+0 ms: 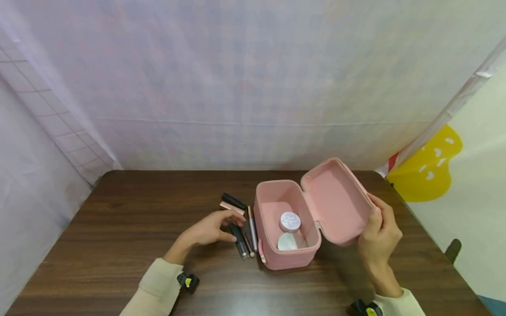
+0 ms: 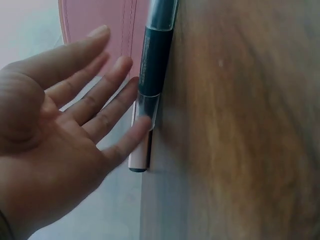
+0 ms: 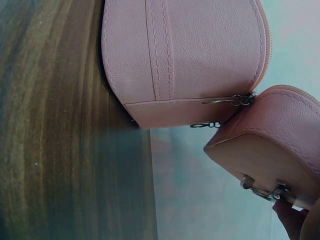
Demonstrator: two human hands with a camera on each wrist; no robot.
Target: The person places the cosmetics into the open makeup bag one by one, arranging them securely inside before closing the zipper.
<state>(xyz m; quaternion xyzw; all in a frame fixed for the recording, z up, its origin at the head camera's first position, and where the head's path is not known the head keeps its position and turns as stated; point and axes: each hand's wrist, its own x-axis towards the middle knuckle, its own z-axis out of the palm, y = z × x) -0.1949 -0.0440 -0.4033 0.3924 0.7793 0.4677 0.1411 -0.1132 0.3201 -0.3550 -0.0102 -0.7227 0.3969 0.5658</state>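
Note:
A pink zip cosmetic case [image 1: 290, 260] stands open on the table, its lid [image 1: 340, 206] swung out to the right. My right hand [image 1: 379, 232] grips the lid's outer edge; in the right wrist view only some fingers show beside a metal fitting [image 3: 280, 191]. Inside the case lie a round container with a star-patterned top [image 1: 290, 220] and a white round one [image 1: 287, 242]. To the case's left, my left hand [image 1: 213, 228] hovers with fingers spread at a dark tube with clear ends [image 2: 156, 62]. Whether a fingertip touches that tube I cannot tell.
A black tube [image 1: 234, 201], a rose-gold stick [image 1: 232, 208] and a slim silver stick [image 1: 252, 229] lie left of the case. The brown wooden table [image 1: 118, 219] meets a pale curtain [image 1: 237, 109] at the back.

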